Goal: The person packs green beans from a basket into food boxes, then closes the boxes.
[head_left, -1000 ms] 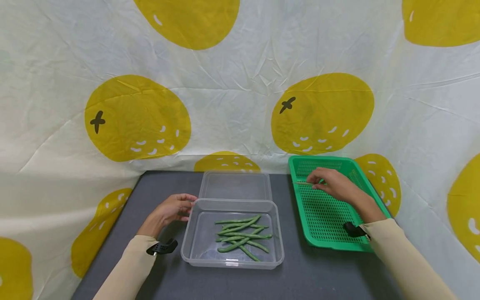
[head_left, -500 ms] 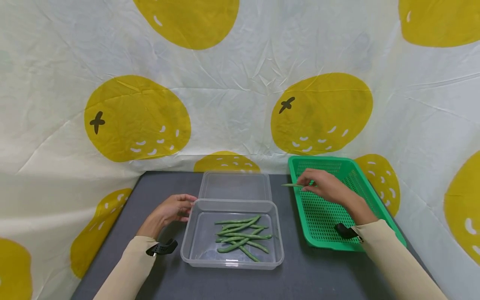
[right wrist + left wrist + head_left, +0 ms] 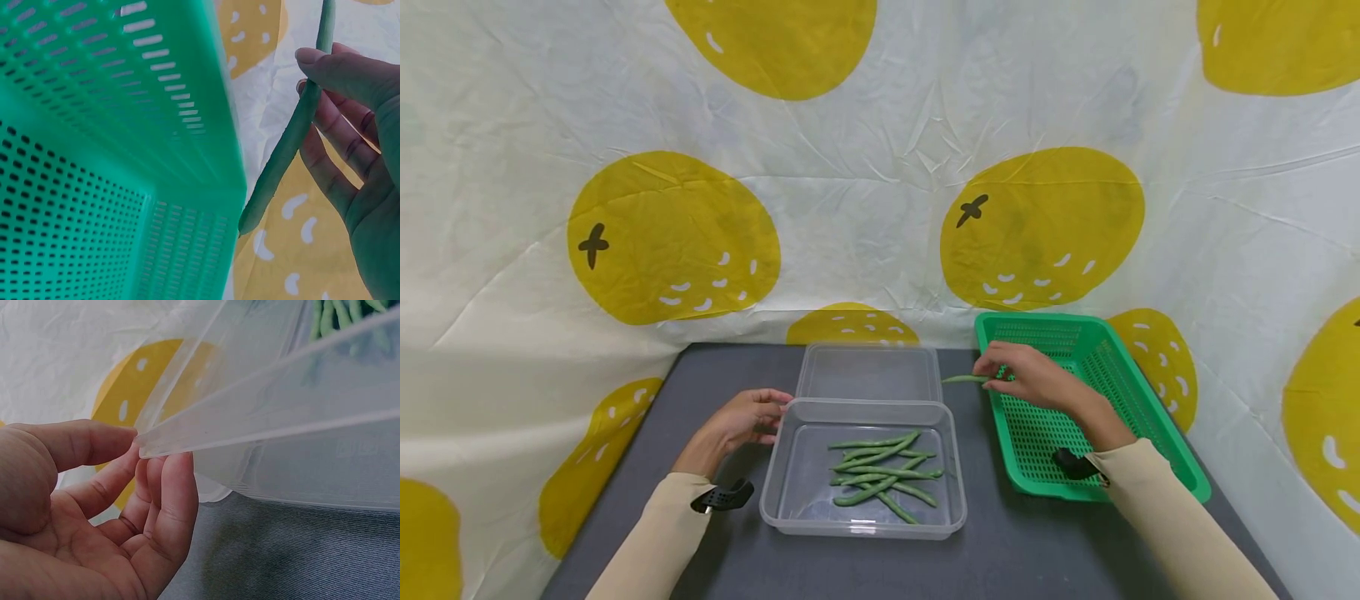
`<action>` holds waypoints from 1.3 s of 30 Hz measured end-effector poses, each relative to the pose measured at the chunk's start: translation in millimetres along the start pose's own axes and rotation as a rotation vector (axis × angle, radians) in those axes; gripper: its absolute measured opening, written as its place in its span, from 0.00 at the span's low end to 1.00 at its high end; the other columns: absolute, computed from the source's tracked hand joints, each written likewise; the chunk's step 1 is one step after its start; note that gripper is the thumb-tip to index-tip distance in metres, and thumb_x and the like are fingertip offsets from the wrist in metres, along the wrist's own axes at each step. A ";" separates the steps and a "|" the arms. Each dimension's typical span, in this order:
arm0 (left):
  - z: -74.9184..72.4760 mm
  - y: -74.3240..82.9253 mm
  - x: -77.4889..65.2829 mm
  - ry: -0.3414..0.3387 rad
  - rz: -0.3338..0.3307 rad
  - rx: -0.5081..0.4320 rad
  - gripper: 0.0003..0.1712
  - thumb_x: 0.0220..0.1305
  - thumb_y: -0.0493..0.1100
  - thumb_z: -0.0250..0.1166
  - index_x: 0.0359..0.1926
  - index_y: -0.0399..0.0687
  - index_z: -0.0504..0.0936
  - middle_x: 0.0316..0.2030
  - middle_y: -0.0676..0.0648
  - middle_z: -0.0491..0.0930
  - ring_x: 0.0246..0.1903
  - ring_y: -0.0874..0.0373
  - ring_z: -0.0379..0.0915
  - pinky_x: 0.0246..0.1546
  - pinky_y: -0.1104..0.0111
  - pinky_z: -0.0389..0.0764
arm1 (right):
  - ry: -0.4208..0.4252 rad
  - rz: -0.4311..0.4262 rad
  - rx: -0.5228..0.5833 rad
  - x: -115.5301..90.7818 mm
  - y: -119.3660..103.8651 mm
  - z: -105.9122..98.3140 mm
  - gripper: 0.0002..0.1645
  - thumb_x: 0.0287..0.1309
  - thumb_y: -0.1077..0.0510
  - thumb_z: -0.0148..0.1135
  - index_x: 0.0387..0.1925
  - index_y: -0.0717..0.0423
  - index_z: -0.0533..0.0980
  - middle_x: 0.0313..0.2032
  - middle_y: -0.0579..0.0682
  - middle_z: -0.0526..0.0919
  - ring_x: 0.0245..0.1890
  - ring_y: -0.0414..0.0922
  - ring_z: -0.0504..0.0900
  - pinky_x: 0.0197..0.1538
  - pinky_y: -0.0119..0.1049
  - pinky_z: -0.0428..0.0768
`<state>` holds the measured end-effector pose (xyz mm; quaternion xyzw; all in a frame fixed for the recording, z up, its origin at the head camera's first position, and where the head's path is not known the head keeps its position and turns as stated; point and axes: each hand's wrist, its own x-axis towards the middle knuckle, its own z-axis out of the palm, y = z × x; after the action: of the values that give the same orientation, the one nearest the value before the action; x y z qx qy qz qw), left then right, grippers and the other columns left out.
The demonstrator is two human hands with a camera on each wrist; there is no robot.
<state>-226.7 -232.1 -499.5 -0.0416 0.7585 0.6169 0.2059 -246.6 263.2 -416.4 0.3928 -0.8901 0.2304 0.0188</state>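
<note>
My right hand [image 3: 1037, 379] pinches a green bean [image 3: 962, 379] between thumb and fingers, over the left rim of the green plastic basket [image 3: 1033, 442]. In the right wrist view the bean [image 3: 281, 159] hangs slanted beside the basket wall. With thumb above and fingertips below, my left hand [image 3: 741, 425] pinches the rim corner of a clear plastic container [image 3: 865, 531]; the left wrist view shows this rim [image 3: 187, 434] up close. Several green beans [image 3: 887, 475] lie crossed in a loose heap on the container's floor.
Behind the container a clear flat lid [image 3: 870, 371] lies on the dark grey table [image 3: 730, 367]. A white cloth with yellow fruit print [image 3: 880, 233] hangs around the back and sides. The basket stands at the right, close to the cloth.
My right hand has moved left with the bean, from above the basket's inside to its left rim, and the bean now sticks out past it. My left hand has stayed at the container's corner.
</note>
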 end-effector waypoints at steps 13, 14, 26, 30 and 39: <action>0.1 0.9 -0.5 -0.004 0.002 0.015 0.23 0.70 0.37 0.59 0.63 0.32 0.74 0.49 0.34 0.80 0.37 0.51 0.77 0.36 0.59 0.83 | 0.000 -0.055 0.163 20.8 -12.2 11.6 0.15 0.58 0.63 0.72 0.46 0.49 0.81 0.42 0.43 0.84 0.40 0.38 0.81 0.43 0.41 0.83; 0.1 0.8 -0.5 -0.003 0.002 0.013 0.23 0.70 0.37 0.59 0.63 0.32 0.74 0.49 0.34 0.80 0.37 0.52 0.77 0.36 0.59 0.83 | -0.002 -0.067 0.173 22.3 -14.0 12.4 0.15 0.58 0.62 0.72 0.46 0.49 0.81 0.42 0.43 0.84 0.39 0.38 0.81 0.42 0.41 0.83; -0.3 -0.9 0.0 -0.005 0.002 0.005 0.23 0.70 0.37 0.59 0.63 0.32 0.74 0.47 0.35 0.81 0.36 0.52 0.78 0.37 0.59 0.83 | -0.098 -0.129 0.287 37.9 -29.5 28.1 0.14 0.61 0.62 0.71 0.46 0.45 0.81 0.44 0.42 0.82 0.42 0.38 0.83 0.46 0.40 0.84; -0.4 -0.7 0.1 -0.007 0.005 0.005 0.23 0.70 0.37 0.59 0.63 0.31 0.74 0.46 0.35 0.81 0.36 0.52 0.77 0.36 0.59 0.83 | -0.101 -0.156 0.296 42.6 -33.7 31.6 0.13 0.60 0.62 0.71 0.45 0.46 0.82 0.43 0.43 0.82 0.40 0.38 0.83 0.45 0.40 0.84; -1.6 -1.3 0.6 -0.012 0.008 -0.001 0.23 0.70 0.36 0.58 0.63 0.31 0.73 0.52 0.33 0.79 0.36 0.52 0.78 0.36 0.59 0.83 | -0.122 -0.227 0.306 53.7 -47.2 43.7 0.14 0.60 0.64 0.71 0.46 0.47 0.82 0.43 0.43 0.82 0.41 0.37 0.82 0.46 0.37 0.84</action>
<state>-227.3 -233.8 -500.7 -0.0351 0.7571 0.6183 0.2079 -243.8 180.0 -425.2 0.5023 -0.7942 0.3349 -0.0693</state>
